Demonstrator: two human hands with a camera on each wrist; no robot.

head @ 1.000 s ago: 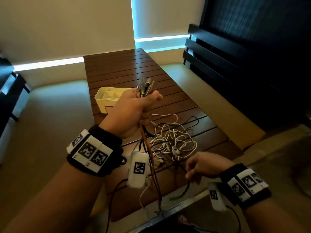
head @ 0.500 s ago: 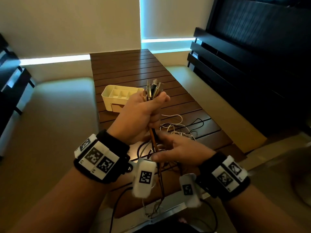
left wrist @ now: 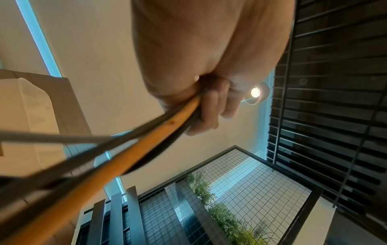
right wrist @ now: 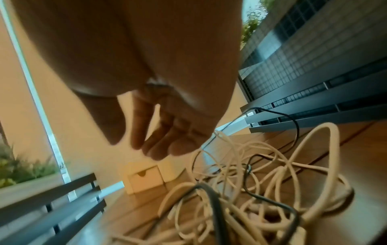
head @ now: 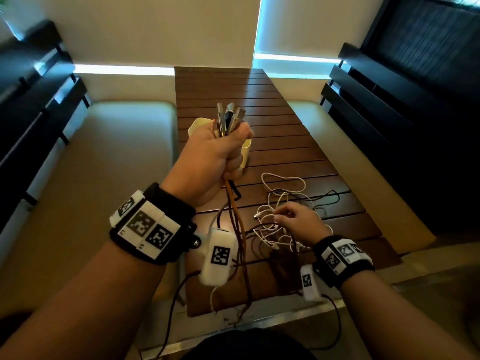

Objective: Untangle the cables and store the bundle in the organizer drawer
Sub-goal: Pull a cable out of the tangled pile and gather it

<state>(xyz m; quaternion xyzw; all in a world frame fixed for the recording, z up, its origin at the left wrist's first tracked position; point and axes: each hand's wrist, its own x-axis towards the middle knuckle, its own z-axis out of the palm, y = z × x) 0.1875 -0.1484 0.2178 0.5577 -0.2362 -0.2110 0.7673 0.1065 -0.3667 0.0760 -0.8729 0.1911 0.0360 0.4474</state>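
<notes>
Both hands matter: our left hand [head: 215, 154] grips upright plugs [head: 230, 118]; our right hand's [head: 298, 222] loosely spread fingers [right wrist: 167, 144] hover just above the tangle [head: 280, 224], seemingly holding nothing.

Counted: two hands, left hand [head: 213, 157] and right hand [head: 298, 224]; one organizer [head: 246, 152]; one slatted table [head: 259, 100]; one cable tangle [head: 280, 219], strand number indeterminate.

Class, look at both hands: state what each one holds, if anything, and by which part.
The left hand grips a bunch of mixed-colour cables just below their plugs. The right hand, fingers relaxed, holds nothing above the tangled white cables.
</notes>
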